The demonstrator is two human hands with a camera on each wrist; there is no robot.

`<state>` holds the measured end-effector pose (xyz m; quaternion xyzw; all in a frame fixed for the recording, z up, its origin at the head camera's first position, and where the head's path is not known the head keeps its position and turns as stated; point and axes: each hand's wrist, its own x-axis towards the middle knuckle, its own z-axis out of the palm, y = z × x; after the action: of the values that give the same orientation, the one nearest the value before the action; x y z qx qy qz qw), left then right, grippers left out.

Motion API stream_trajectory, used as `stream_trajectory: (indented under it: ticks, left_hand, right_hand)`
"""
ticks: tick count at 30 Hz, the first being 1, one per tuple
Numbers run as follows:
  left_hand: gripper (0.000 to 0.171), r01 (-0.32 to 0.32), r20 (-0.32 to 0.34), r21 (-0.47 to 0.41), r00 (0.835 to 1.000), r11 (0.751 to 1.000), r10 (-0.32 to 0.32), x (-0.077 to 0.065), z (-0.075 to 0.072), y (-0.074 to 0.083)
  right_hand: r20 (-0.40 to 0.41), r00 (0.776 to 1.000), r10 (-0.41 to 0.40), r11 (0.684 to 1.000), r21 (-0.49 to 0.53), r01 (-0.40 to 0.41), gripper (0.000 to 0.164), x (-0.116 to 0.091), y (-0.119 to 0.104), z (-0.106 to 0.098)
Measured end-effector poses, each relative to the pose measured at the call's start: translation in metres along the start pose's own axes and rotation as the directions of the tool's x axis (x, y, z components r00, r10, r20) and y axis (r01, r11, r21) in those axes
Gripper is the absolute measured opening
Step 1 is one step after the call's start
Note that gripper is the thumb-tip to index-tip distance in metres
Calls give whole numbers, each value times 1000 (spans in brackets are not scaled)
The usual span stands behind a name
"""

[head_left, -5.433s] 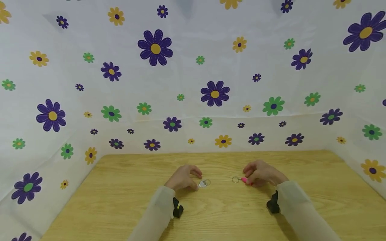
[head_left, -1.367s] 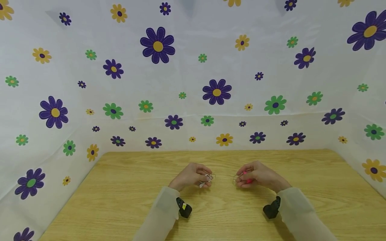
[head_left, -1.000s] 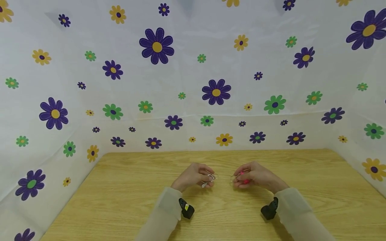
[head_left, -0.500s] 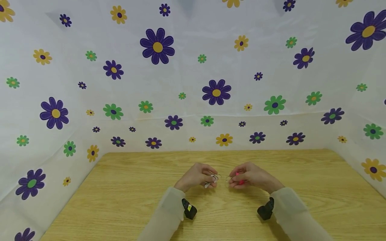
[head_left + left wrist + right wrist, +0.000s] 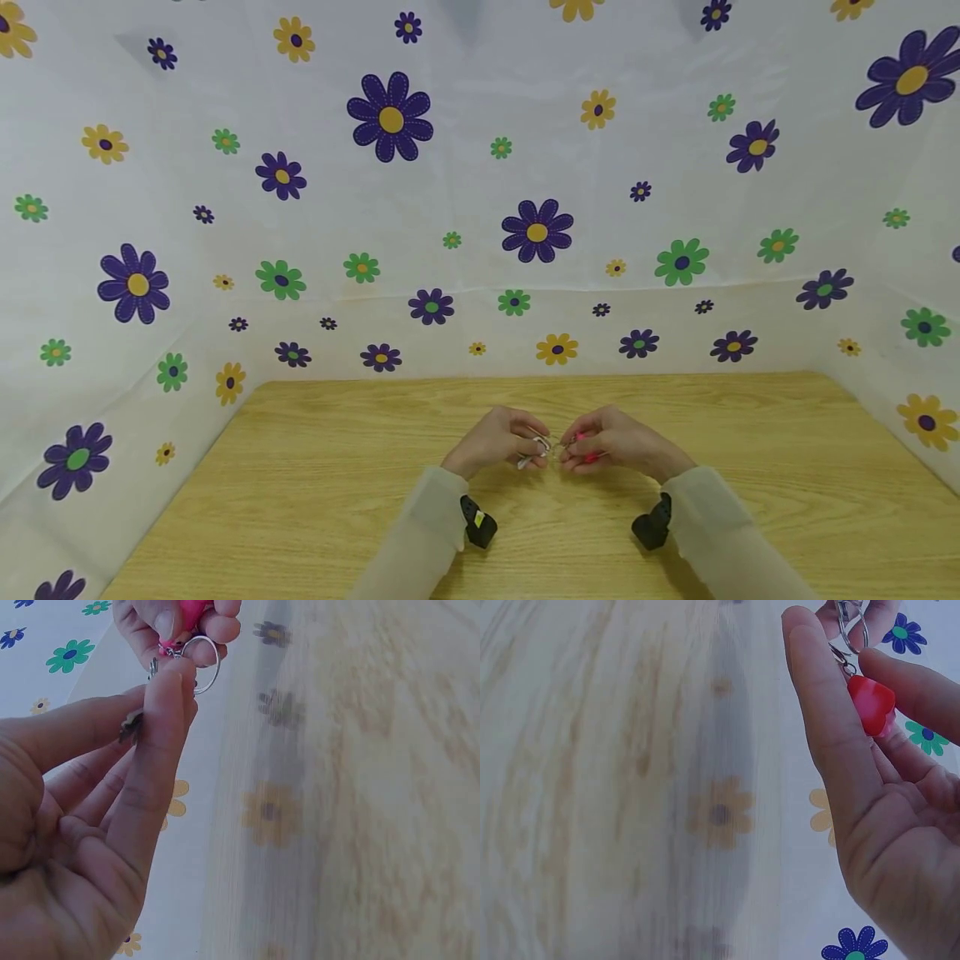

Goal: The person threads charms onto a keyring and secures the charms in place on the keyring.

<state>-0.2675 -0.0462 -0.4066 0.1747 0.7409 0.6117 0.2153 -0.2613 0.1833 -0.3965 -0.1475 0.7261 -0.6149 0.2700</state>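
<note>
My left hand (image 5: 491, 437) pinches a small silver key (image 5: 522, 462) between thumb and fingers; its dark notched end (image 5: 131, 726) pokes out in the left wrist view. Opposite it, my right hand (image 5: 626, 442) grips a keychain with a pink-red charm (image 5: 871, 705). From the charm, a short chain leads to a silver split ring (image 5: 217, 666), which stands out toward the left fingertips. Both sets of fingertips are close together over the table, and metal parts overlap between them in the head view. Fingers hide much of the key.
The wood-grain table (image 5: 337, 500) spreads beneath both hands. A white flowered sheet (image 5: 450, 183) rises behind it and at both sides. Black wrist cameras (image 5: 480, 522) hang from the cuffs.
Earlier the key lay by the left hand on the table; it is now held. Both hands have since moved inward, bringing key and keychain ring together. The right hand keeps the pink charm.
</note>
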Motion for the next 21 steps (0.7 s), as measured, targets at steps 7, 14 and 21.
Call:
stream_trajectory:
  ticks: [7,14,21]
  left_hand:
    - [19,-2,2,26,1000,1000,2,0,4,3]
    - [16,8,-59,126,998,992,-1,-1,5,5]
    - [15,-10,-60,160,998,987,20,-2,6,6]
  right_hand:
    - [2,1000,-3,1000,8,3,22,1,1,2]
    - [3,1000,0,1000,32,0,22,3,3,4]
    - [4,1000,2,999,39,-2,21,4,4,4]
